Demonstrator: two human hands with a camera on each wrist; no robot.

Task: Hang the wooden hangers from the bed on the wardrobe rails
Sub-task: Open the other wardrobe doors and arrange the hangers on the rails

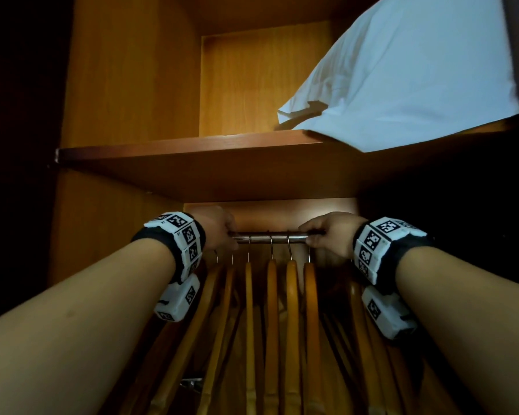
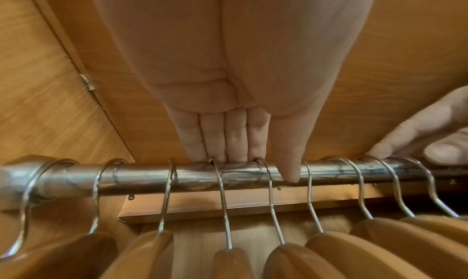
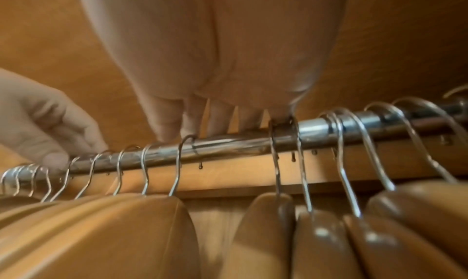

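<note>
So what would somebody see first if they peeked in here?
Probably the two hands, left hand and right hand, both up on the shiny rail in the middle of the wardrobe. Under the rail hangs a long row of wooden hangers on metal hooks. Up on the shelf, at the right, lies a big white pillow.

Hangers hang along the rail under a shelf, which apparently bears a pillow at right.
</note>
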